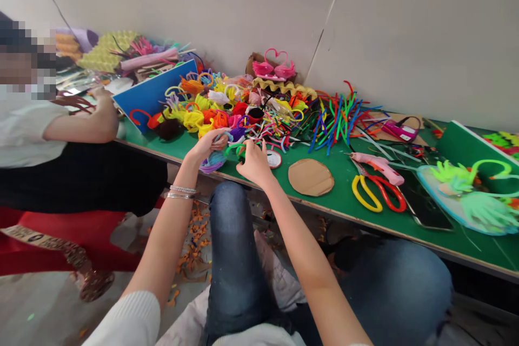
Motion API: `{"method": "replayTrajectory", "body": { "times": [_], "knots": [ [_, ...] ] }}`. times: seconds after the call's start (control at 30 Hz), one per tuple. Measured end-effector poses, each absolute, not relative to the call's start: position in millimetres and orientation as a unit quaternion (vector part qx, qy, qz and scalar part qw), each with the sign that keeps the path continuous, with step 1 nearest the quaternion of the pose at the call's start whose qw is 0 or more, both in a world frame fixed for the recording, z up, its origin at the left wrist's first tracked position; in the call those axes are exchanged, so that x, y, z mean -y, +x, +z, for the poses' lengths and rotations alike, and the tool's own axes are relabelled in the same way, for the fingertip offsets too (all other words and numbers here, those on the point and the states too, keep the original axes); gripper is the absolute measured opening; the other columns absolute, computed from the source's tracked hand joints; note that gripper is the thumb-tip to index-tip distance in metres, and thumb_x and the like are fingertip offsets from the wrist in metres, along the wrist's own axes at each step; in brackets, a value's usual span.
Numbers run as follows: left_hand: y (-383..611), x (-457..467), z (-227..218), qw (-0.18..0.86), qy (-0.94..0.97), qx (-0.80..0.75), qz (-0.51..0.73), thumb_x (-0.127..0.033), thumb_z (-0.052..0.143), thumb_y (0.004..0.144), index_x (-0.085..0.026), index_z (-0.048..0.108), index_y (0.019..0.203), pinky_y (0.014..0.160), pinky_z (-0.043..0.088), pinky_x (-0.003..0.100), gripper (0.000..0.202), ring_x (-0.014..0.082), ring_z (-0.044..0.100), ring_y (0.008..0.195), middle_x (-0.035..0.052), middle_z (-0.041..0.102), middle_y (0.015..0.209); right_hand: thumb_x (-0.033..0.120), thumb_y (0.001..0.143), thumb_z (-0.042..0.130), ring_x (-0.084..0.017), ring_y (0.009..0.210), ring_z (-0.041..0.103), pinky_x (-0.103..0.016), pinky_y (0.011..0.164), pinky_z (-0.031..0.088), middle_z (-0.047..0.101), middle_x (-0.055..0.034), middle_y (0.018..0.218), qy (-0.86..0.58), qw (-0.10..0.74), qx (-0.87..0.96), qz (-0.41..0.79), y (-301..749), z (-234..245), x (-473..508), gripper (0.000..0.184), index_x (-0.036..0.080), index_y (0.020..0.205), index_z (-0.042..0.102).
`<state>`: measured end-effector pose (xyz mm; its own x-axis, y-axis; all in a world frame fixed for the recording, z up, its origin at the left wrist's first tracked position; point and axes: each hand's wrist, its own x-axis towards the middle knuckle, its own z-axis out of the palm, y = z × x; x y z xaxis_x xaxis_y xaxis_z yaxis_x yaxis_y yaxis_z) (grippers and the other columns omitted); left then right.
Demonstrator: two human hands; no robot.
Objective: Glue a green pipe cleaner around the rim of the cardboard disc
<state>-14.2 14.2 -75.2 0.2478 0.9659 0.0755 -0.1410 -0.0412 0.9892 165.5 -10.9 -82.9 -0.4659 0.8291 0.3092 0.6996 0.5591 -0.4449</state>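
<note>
My left hand (207, 146) is closed around a bundle of light blue and purple fuzzy pipe cleaners (213, 162) at the table's front edge. Just to its right, my right hand (254, 163) pinches a green pipe cleaner (234, 147), its fingertips partly hidden behind the hand. A round white and red lid-like piece (274, 159) lies right beside the right hand. Farther right is a brown cardboard disc (311, 177). Behind both hands spreads a heap of coloured pipe-cleaner shapes (194, 119), yellow, orange and red.
Scissors (389, 193) with yellow and red handles, a pink glue gun (378, 167) and a dark phone (424, 200) lie on the green table (344, 216). Loose pipe cleaners (340, 119) sit behind. A blue board (156, 92) stands left, beside a co-worker's arm (87, 121).
</note>
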Motion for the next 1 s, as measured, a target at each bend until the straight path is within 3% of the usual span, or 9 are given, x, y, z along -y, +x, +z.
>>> {"method": "replayTrajectory", "body": {
  "times": [0.1,0.23,0.3,0.43,0.53,0.67,1.0],
  "knots": [
    [-16,-14,-77,0.561,0.549,-0.382,0.488,-0.036,0.046,0.083,-0.017,0.039,0.046,0.039,0.017,0.022,0.043,0.0052,0.019,0.038,-0.0046,0.023,0.042,0.022,0.069,0.056,-0.025,0.094,0.057,-0.054,0.112,0.006,0.060,-0.0061,0.087,-0.447,0.268,0.845,0.119,164,-75,16,0.029,0.019,0.094,0.044],
    [-13,-14,-80,0.536,0.552,-0.385,0.509,-0.037,0.048,0.083,-0.014,0.051,0.051,0.039,0.017,0.022,0.039,0.0049,0.021,0.037,-0.0042,0.026,0.041,0.031,0.076,0.050,-0.020,0.084,0.053,-0.043,0.096,0.035,0.053,-0.0024,0.083,-0.416,0.301,0.823,0.245,158,-66,9,0.013,0.021,0.083,0.044],
    [-10,-14,-82,0.538,0.535,-0.381,0.528,-0.036,0.048,0.083,-0.014,0.050,0.050,0.039,0.019,0.021,0.039,0.0050,0.023,0.038,-0.0042,0.027,0.041,0.031,0.079,0.047,-0.018,0.081,0.050,-0.035,0.083,0.040,0.049,-0.0013,0.081,-0.412,0.336,0.783,0.323,152,-67,3,0.010,0.022,0.076,0.043],
    [-3,-16,-85,0.552,0.467,-0.371,0.582,-0.029,0.052,0.080,-0.016,0.040,0.044,0.041,0.025,0.019,0.040,0.0051,0.026,0.039,-0.0050,0.026,0.040,0.042,0.084,0.043,-0.013,0.068,0.042,-0.027,0.068,0.037,0.035,0.0030,0.067,-0.375,0.460,0.676,0.438,146,-76,-9,0.031,0.022,0.062,0.034],
    [1,-17,-85,0.556,0.433,-0.386,0.596,-0.018,0.053,0.077,-0.014,0.051,0.049,0.043,0.031,0.018,0.028,0.0053,0.034,0.040,-0.0044,0.036,0.042,0.053,0.077,0.055,-0.008,0.054,0.029,-0.024,0.054,0.028,0.024,0.0064,0.059,-0.355,0.502,0.597,0.516,146,-81,-15,0.045,0.022,0.059,0.027],
    [4,-17,-84,0.559,0.399,-0.397,0.608,-0.010,0.050,0.075,-0.012,0.063,0.060,0.048,0.038,0.018,0.020,0.0064,0.042,0.043,-0.0029,0.046,0.046,0.053,0.066,0.068,-0.006,0.048,0.019,-0.023,0.045,0.018,0.019,0.0093,0.053,-0.382,0.518,0.513,0.568,144,-86,-24,0.051,0.023,0.060,0.027],
    [5,-19,-83,0.585,0.391,-0.409,0.581,-0.013,0.055,0.077,-0.013,0.062,0.059,0.050,0.040,0.021,0.019,0.0082,0.045,0.044,-0.0034,0.044,0.042,0.060,0.078,0.052,-0.008,0.052,0.028,-0.022,0.050,0.029,0.024,0.0074,0.060,-0.327,0.601,0.553,0.474,132,-99,-37,0.045,0.024,0.066,0.029]
  ]
}}
